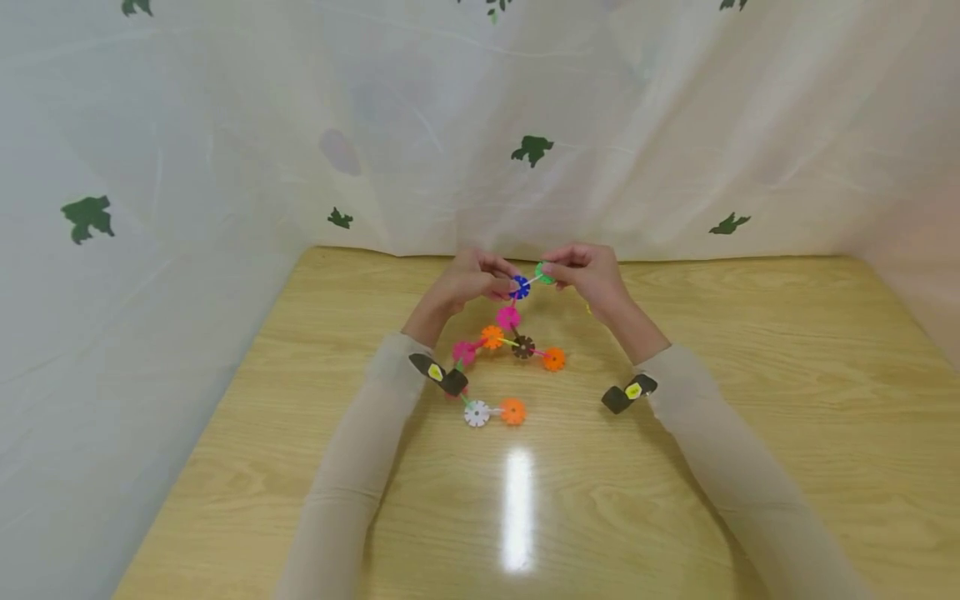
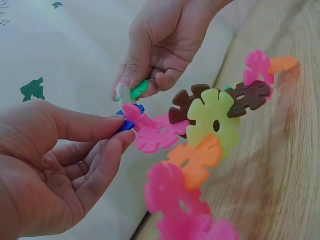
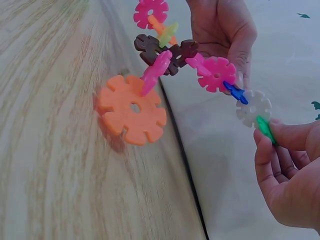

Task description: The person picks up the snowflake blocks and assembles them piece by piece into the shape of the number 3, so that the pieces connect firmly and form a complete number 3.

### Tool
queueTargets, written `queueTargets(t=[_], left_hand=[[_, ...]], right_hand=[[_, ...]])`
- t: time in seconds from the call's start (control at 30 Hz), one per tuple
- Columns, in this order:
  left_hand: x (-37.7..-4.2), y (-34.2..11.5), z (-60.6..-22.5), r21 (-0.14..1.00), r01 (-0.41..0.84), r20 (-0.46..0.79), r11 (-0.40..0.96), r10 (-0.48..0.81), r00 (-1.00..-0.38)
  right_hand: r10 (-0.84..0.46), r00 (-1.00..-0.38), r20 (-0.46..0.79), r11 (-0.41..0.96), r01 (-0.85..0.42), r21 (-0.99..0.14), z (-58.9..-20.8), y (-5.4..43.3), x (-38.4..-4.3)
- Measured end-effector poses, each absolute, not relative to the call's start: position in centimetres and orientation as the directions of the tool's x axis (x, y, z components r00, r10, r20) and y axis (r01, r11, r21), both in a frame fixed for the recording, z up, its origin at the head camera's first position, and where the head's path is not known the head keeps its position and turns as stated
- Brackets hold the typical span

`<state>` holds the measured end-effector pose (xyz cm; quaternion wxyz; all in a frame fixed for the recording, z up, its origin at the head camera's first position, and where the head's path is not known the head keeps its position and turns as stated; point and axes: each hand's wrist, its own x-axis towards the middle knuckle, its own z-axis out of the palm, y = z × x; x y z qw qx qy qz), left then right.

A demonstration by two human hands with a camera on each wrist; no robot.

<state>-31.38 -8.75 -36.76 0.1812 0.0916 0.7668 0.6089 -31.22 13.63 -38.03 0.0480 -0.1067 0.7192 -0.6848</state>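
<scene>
A branching chain of notched plastic discs, slotted edge to edge, stretches between my hands and the table. My left hand [image 1: 476,279] pinches a blue disc [image 1: 520,287] between thumb and fingers. With thumb and fingertips, my right hand [image 1: 588,275] grips a green disc [image 1: 543,272]. Between these two sits a white disc [image 3: 253,108], slotted into both. Below the blue one hang pink discs [image 3: 216,74], then a dark brown disc [image 1: 522,347]. From the brown part, one branch ends in an orange disc [image 1: 554,359]; another runs through an orange disc [image 1: 492,337] and a pink disc [image 1: 464,352].
Nearest me, the chain's tail has a white disc [image 1: 476,413] and an orange disc [image 1: 513,412] close over the wooden table [image 1: 675,517]. A pale curtain [image 1: 420,125] with green leaf shapes hangs behind the table's far edge. Both wrists wear black camera straps [image 1: 630,392].
</scene>
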Motion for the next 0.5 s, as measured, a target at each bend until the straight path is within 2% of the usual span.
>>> queueTargets(t=[0.27,0.5], left_hand=[[-31.3,-8.9,-36.5,0.967,-0.092,-0.181,0.236,0.392,-0.902],[-31.4,-9.3,-36.4,0.962,-0.089,-0.195,0.257,0.423,-0.885]], right_hand=[[-0.260,-0.965,0.038,0.089,-0.063,-0.994,-37.5,13.9,-31.1],[-0.363,-0.931,-0.037,0.259,-0.062,-0.964,-36.7,14.8,-31.3]])
